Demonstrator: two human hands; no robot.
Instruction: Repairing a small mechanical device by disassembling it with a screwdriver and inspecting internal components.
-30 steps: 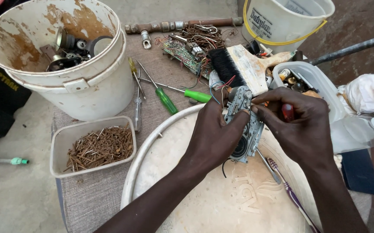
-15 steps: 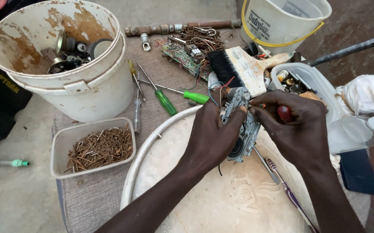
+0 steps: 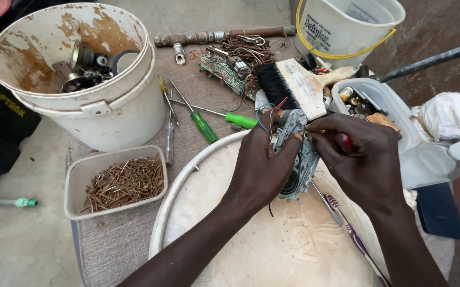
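Over the round tray: work zone, above the pale tray (image 3: 187,186) on the cloth-covered bench.
Left hand (image 3: 262,165): closed around the grey metal mechanism (image 3: 299,159), thumb pressed on its upper plate.
Right hand (image 3: 365,159): closed on a red-handled tool (image 3: 344,141), fingertips touching the mechanism's top edge.
Mechanism position: held between both hands, tilted, coloured wires at its top.
Nearby: green screwdrivers (image 3: 203,125), paint brush (image 3: 288,85), tub of rusty nails (image 3: 118,180), white bucket (image 3: 81,69) of parts.
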